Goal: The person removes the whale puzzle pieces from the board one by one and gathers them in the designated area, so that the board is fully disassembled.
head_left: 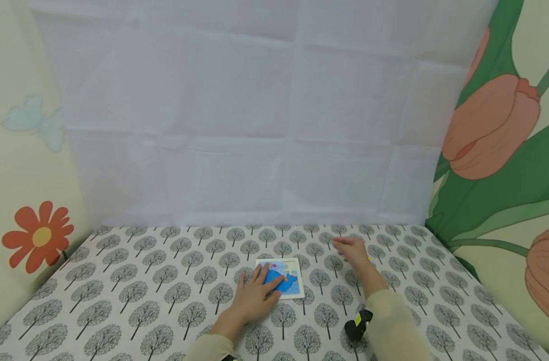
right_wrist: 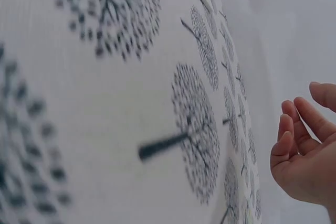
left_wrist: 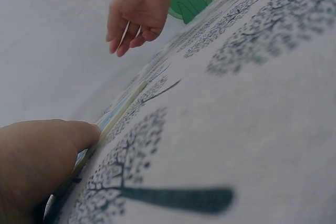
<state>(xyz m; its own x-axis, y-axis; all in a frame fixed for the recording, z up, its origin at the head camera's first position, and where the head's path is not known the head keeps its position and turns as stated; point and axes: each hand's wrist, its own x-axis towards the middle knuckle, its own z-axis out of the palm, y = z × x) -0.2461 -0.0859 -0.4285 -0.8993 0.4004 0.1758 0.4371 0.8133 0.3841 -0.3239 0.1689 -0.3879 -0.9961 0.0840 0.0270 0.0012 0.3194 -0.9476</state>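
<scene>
A small, flat jigsaw puzzle (head_left: 293, 287) with a white frame and a blue whale picture lies on the patterned cloth. A pale patch shows in its upper right part. My left hand (head_left: 255, 299) rests on its left side with fingers spread, covering part of the picture. In the left wrist view the puzzle (left_wrist: 125, 104) is seen edge-on beside the left thumb. To the right of the puzzle, my right hand (head_left: 352, 250) is raised above the cloth. Its fingers are loosely bent and hold nothing, and in the right wrist view the thumb of this hand (right_wrist: 310, 166) stands apart from them.
A small yellow and blue thing (head_left: 370, 258) shows partly behind the right wrist; its kind is hidden. The tablecloth (head_left: 134, 281) has a tree print. A white sheet (head_left: 256, 125) hangs behind the table, between flower-painted walls. A black device (head_left: 358, 326) sits at the right wrist.
</scene>
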